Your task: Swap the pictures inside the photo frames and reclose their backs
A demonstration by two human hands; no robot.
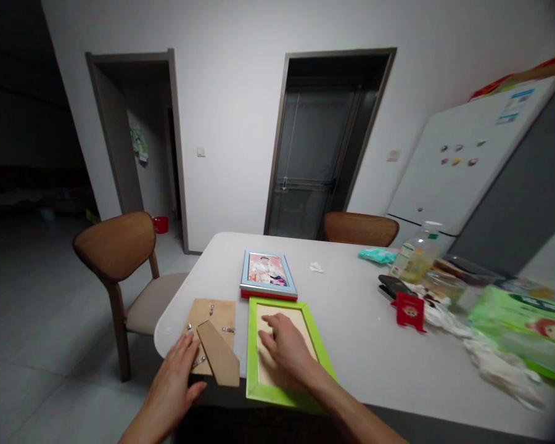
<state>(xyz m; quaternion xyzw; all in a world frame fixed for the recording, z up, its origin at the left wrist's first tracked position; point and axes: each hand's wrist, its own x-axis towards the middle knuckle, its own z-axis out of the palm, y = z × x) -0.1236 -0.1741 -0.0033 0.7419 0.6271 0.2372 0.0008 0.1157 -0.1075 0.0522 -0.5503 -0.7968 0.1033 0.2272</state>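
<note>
A green picture frame (254, 345) lies at the table's front edge with a pale panel inside it. My right hand (284, 342) rests over that panel, its fingers apart and holding nothing. To the left is a brown backing board (222, 308) with metal clips and a stand flap (219, 357). My left hand (178, 373) lies at the board's left edge, fingers stretched out, touching it. Behind the green frame sits a light blue frame (290, 277) with a pink picture, on top of something red (271, 296).
On the right of the white table (356, 333) are a bottle (414, 259), a dark phone-like object (394, 285), a red packet (410, 311), crumpled tissues (504, 373) and a green tissue pack (527, 327). Wooden chairs stand at the left (115, 246) and behind (361, 229).
</note>
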